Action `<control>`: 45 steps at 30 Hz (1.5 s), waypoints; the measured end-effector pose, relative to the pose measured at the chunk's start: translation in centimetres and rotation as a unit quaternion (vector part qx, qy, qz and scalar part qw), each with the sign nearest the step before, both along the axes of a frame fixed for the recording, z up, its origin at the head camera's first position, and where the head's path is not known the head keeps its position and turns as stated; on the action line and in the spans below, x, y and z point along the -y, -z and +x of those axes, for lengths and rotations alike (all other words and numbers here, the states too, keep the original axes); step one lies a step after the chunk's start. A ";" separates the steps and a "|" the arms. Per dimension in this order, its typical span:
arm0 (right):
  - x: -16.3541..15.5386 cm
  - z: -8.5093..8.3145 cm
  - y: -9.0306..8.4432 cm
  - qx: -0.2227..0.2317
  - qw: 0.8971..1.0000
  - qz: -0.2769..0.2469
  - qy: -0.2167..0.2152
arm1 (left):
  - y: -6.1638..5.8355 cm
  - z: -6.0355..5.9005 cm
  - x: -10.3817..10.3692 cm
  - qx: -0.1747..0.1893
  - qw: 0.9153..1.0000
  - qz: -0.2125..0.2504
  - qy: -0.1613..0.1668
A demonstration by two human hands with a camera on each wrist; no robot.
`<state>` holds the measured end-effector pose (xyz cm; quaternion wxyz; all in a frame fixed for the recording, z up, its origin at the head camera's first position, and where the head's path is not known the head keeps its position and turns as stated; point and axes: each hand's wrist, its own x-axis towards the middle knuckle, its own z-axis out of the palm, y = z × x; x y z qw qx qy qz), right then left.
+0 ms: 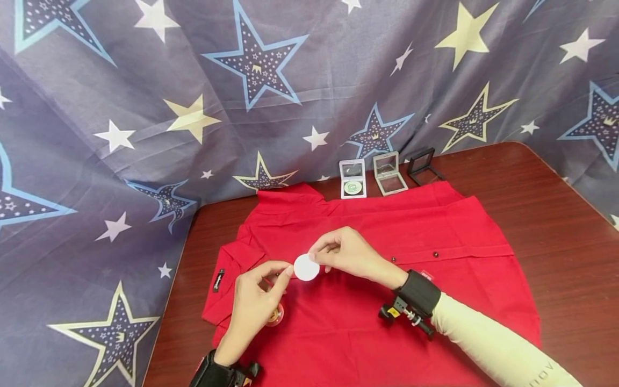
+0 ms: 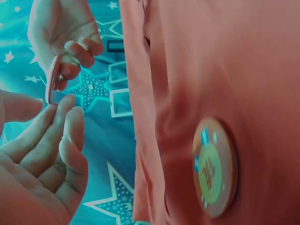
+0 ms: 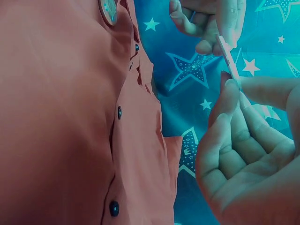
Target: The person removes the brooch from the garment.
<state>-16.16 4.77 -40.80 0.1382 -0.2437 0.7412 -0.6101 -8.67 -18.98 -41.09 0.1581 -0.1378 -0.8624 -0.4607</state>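
Observation:
Between my two hands a thin round poker chip point(image 1: 307, 267) is held up above a red shirt point(image 1: 338, 322); its face is washed out to white in the head view. My right hand point(image 1: 348, 252) pinches its upper right edge with thumb and fingers. At the left edge, the thumb and forefinger of my left hand point(image 1: 258, 295) pinch it too. Both wrist views show the chip point(image 2: 53, 79) nearly edge-on. A second poker chip point(image 2: 214, 168), patterned with a pale centre, lies on the shirt below my left hand, partly covered by it in the head view.
Behind the shirt stand three opened display cases: a white one point(image 1: 353, 192) with a green round chip inside, a grey one point(image 1: 390, 185) and a black one point(image 1: 423, 165). Under them is a dark brown table point(image 1: 570, 258). A star-patterned curtain point(image 1: 319, 80) hangs behind.

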 end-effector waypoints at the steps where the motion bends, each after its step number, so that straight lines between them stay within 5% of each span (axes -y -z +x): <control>1: -0.1 0.0 0.0 -0.004 1.000 0.000 -0.001 | 0.0 0.0 -0.1 0.015 1.000 0.018 0.004; 6: -0.4 0.2 -0.1 -0.011 1.000 0.001 -0.009 | 0.1 -0.1 -0.3 0.068 0.994 0.083 0.035; 16: -0.7 0.5 0.0 -0.002 0.999 0.002 -0.033 | 0.2 -0.3 -0.5 0.100 0.986 0.120 0.059; 33: -0.7 0.3 0.0 -0.069 0.995 0.065 -0.028 | -0.4 -0.3 -1.8 0.114 0.986 0.109 0.047; 45: -0.8 0.2 0.1 -0.064 0.995 0.069 -0.038 | 0.0 -0.3 -1.7 0.139 0.984 0.107 0.042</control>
